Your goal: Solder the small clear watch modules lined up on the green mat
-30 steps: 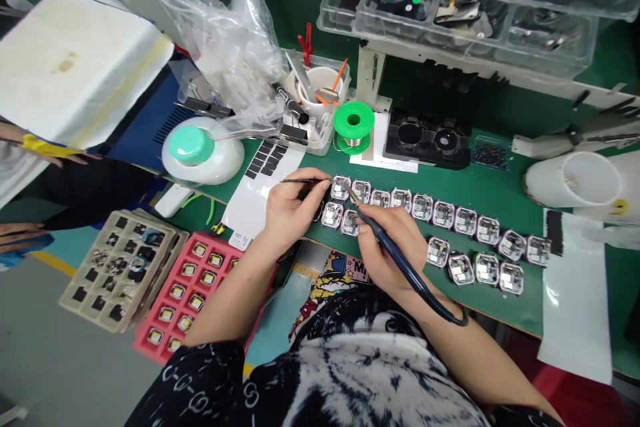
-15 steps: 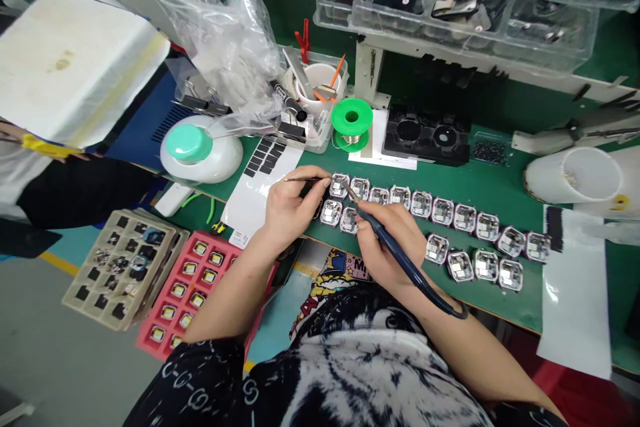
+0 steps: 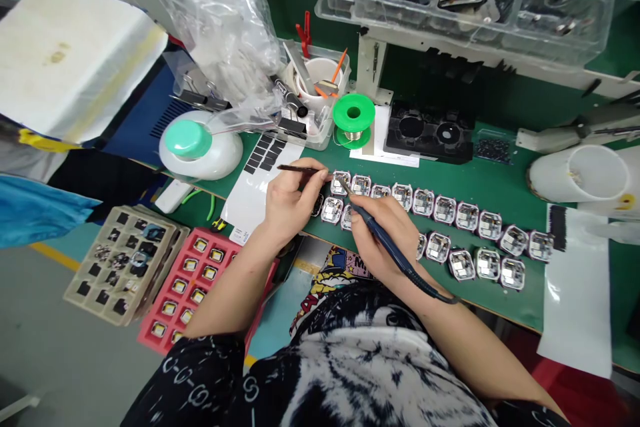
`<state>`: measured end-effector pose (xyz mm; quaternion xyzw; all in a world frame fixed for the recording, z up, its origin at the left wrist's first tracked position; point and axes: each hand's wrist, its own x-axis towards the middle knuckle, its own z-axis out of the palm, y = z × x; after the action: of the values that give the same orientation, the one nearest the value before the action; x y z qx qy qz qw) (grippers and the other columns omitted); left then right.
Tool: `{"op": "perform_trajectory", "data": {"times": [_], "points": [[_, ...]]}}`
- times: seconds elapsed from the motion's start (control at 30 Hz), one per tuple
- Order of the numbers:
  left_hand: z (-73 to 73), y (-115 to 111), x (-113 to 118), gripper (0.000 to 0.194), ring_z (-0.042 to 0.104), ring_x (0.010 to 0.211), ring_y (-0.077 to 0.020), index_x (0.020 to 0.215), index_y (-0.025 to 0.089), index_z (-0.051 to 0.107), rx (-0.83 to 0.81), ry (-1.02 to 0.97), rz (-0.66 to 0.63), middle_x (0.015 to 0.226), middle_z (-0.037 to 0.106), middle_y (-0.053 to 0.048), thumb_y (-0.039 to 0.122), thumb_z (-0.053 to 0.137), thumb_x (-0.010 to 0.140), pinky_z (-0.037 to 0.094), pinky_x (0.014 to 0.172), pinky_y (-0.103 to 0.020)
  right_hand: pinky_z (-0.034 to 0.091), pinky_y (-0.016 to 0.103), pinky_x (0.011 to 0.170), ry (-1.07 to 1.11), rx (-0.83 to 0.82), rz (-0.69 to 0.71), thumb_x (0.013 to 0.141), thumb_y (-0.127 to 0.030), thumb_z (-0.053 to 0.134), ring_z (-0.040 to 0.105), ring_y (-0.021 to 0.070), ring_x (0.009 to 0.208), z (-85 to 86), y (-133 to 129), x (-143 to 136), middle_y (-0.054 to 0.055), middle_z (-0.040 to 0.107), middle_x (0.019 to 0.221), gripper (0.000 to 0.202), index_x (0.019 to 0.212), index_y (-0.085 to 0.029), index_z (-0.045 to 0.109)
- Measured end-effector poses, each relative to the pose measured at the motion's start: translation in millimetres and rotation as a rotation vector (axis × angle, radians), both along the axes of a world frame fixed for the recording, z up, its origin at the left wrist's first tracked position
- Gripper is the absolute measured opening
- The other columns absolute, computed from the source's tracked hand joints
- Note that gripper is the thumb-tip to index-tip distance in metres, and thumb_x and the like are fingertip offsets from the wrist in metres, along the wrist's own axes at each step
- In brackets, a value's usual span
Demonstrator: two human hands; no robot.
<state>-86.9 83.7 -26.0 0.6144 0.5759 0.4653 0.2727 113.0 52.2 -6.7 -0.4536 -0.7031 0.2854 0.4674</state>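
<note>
Two rows of small square watch bodies with open circuit boards lie along the green bench. At the left end of the back row is one watch body (image 3: 341, 183), with both hands beside it. My left hand (image 3: 295, 197) is closed on dark tweezers (image 3: 303, 169), whose tip points at that watch's left edge. My right hand (image 3: 387, 233) grips a dark blue soldering iron (image 3: 387, 241) like a pen. Its metal tip (image 3: 345, 185) reaches over the same watch; whether it touches the board I cannot tell. Fingers hide part of the front row.
A green solder spool (image 3: 354, 115) stands behind the watches. White bottle (image 3: 200, 147) and black-sticker sheet (image 3: 263, 173) are to the left. Pink tray (image 3: 193, 291) and beige tray (image 3: 100, 300) sit lower left. A white cup (image 3: 575, 177) stands right, below clear bins (image 3: 465, 27).
My right hand and the soldering iron have shifted slightly left, uncovering another front-row watch body. The tweezers stay near the same watch. Blue cloth has come into view at the left edge.
</note>
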Motion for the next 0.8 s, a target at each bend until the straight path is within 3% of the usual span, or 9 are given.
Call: {"op": "perform_trajectory", "data": {"times": [0.8], "points": [[-2.1, -0.3, -0.3, 0.011, 0.075, 0.087, -0.0135, 0.108, 0.023, 0.07, 0.01, 0.005, -0.002, 0.099, 0.076, -0.002, 0.03, 0.065, 0.102, 0.064, 0.082, -0.029, 0.055, 0.032, 0.079, -0.081, -0.054, 0.02, 0.096, -0.018, 0.063, 0.065, 0.0136, 0.083, -0.8, 3.1, -2.7, 0.002, 0.066, 0.096, 0.031, 0.125, -0.026, 0.069]]}}
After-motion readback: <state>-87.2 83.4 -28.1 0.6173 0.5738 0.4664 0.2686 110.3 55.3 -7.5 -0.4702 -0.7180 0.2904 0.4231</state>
